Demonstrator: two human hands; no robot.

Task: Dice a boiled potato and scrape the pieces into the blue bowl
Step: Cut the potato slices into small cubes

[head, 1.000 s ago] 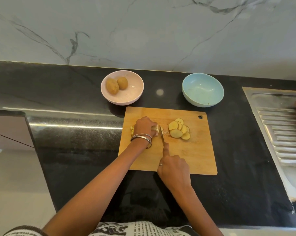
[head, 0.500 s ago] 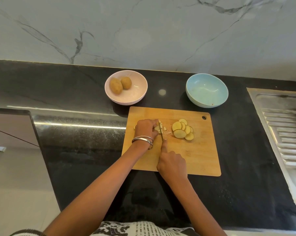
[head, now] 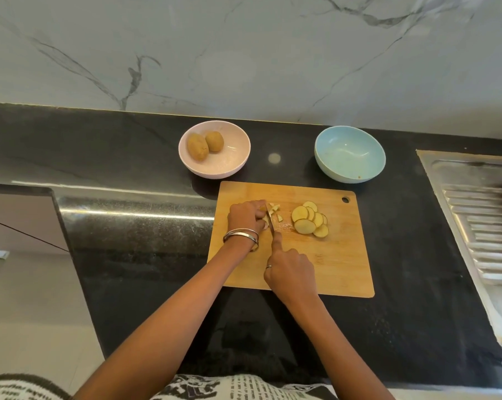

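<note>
Toward the back of the worktop [head: 128, 145] a pink bowl [head: 232, 166] holds two whole potatoes [head: 205, 143]. On the cutting board [head: 330, 264] the left hand [head: 245, 216] curls its grip over the potato pieces [head: 264, 223]. The right hand [head: 290, 271] grips the knife [head: 271, 222], forefinger along its spine. Small chunks [head: 274, 207] lie beside the blade, slices [head: 309, 219] further right. The blue bowl [head: 349, 153] waits behind the board's right corner. Fingertips should stay tucked back, cuts even.
</note>
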